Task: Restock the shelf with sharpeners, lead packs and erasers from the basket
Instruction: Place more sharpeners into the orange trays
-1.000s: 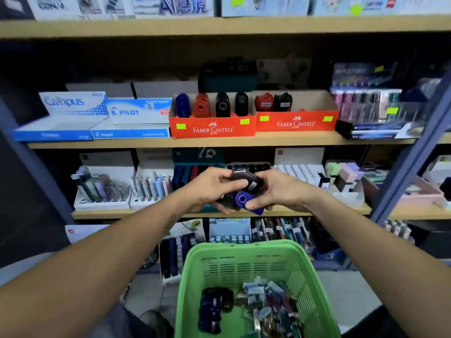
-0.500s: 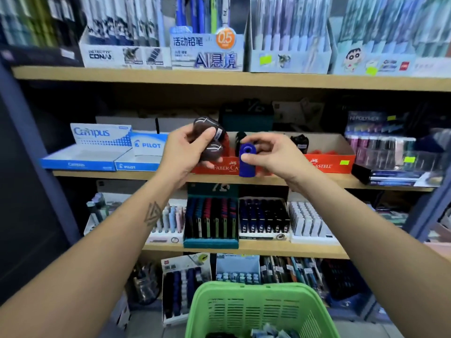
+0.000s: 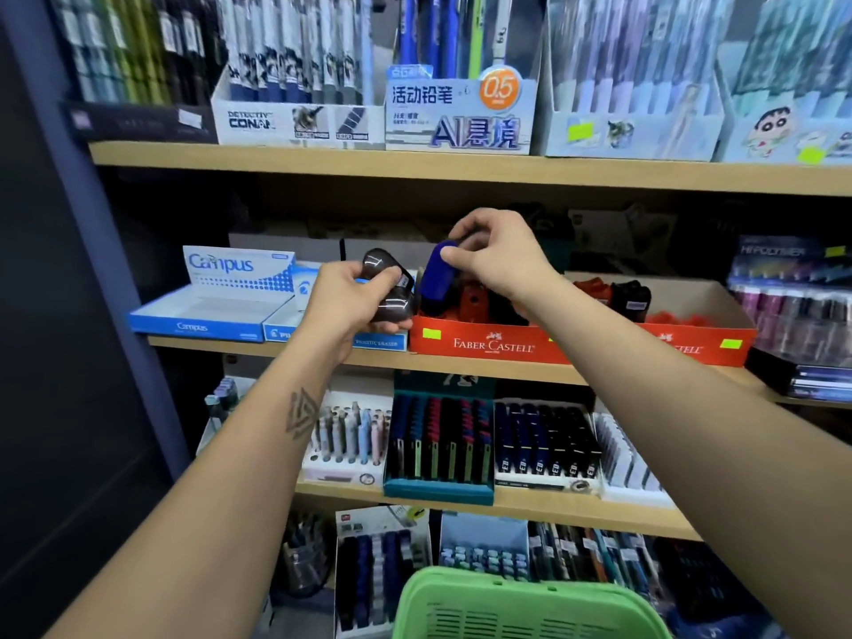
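This was a stationery shop: wooden shelves carried retail display boxes of pens, a red Faber-Castell carton with green price stickers, Campus eraser boxes, and a green shopping basket below.

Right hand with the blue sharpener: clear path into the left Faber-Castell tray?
Probably yes. The right hand pinches the blue sharpener right over the left Faber-Castell tray, whose top is open. The left hand, holding dark sharpeners, stays beside it.

Campus box, Faber-Castell tray (orange) — legible
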`<state>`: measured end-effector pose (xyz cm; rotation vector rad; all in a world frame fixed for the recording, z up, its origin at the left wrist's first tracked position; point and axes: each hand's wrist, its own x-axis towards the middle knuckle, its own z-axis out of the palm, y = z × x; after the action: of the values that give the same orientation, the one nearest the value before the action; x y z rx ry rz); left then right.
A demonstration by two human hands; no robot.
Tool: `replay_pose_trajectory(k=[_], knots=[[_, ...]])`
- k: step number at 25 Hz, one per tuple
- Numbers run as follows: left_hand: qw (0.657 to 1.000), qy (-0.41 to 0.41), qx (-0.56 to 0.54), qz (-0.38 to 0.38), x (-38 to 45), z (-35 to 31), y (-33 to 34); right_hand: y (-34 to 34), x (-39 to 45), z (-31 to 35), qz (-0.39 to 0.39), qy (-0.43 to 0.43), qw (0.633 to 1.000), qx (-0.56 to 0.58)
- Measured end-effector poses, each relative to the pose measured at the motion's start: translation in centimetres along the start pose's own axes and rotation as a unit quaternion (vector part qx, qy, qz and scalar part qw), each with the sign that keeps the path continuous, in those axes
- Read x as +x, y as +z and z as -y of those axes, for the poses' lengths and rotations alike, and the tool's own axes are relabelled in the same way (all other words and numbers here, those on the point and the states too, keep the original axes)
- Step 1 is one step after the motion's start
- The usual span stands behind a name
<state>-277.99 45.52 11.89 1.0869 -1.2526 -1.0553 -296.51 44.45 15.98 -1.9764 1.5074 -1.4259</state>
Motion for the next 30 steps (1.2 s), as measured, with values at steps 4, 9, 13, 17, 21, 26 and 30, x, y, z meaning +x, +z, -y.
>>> replay_pose_trajectory(k=[4, 9, 13, 17, 21, 26, 30], knots=[[1.0, -0.018, 0.006, 0.015, 0.0, 0.1, -0.2, 0.9, 0.9, 0.2, 0.045, -0.035, 0.987, -0.153], [0.999, -0.033, -0.022, 0.023, 0.1, 0.0, -0.3, 0.7, 1.9, -0.3, 0.092, -0.012, 0.991, -0.098], [0.999, -0.038, -0.033, 0.021, 0.4, 0.0, -0.2, -0.1, 1.8, 0.1, 0.109, -0.012, 0.993, -0.049], [0.998, -0.042, -0.04, 0.016, 0.6, 0.2, 0.0, -0.6, 2.0, 0.9, 0.125, -0.018, 0.988, -0.091], [0.998, -0.04, -0.05, 0.015, 0.8, 0.2, -0.1, -1.4, 2.0, 1.7, 0.189, -0.019, 0.969, -0.159], [0.998, -0.041, -0.043, 0.015, 0.5, 0.1, -0.3, -1.0, 2.4, 2.5, 0.181, -0.068, 0.94, -0.28], [0.998, -0.042, -0.04, 0.021, 0.4, 0.1, -0.1, 0.8, 1.8, 1.3, 0.109, -0.09, 0.945, -0.295]])
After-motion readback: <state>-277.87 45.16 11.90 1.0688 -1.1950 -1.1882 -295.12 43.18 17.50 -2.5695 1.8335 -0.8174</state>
